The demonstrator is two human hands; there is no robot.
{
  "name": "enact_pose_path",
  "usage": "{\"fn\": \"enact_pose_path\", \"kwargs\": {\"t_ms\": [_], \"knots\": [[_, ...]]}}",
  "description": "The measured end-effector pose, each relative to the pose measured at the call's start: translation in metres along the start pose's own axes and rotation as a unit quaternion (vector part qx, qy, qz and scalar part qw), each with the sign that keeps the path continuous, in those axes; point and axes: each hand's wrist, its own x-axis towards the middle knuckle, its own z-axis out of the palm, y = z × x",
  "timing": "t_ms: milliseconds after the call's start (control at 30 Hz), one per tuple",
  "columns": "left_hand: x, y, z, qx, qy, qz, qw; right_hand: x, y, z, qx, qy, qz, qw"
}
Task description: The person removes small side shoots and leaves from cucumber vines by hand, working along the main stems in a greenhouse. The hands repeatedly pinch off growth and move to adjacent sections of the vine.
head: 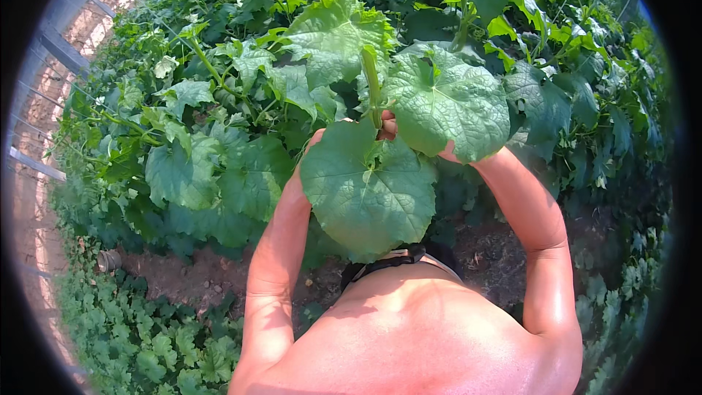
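Both my arms reach forward into a row of leafy vines, close to a thick green vine stem that stands upright. My left hand is mostly behind a broad lobed leaf; only a bit of it shows at that leaf's upper left edge. Fingers show just right of the stem's lower end. Another broad leaf covers most of my right hand, whose edge shows below it. What either hand grips is hidden by the leaves.
Dense vines spread ahead and to both sides, with thin strings rising among them. Bare soil runs between this row and low plants at lower left. A small round container lies by the soil. A wall with metal bars curves along the left.
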Motion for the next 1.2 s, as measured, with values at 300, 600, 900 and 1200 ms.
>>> {"fn": "enact_pose_path", "kwargs": {"t_ms": [300,600,900,1200], "knots": [[0.008,0.033,0.012,0.097,0.024,0.092,0.991,0.02,-0.071,0.004,-0.045,0.15,0.112,0.981],[0.042,0.049,0.016,0.189,0.039,0.051,0.98,-0.07,-0.12,0.009,-0.061,0.359,-0.105,0.926],[0.056,0.048,0.021,0.203,0.057,0.025,0.977,-0.026,-0.057,0.042,-0.206,0.202,0.215,0.933],[0.052,0.039,0.018,0.137,0.025,0.051,0.989,-0.012,-0.026,0.036,-0.291,0.15,0.075,0.942]]}}
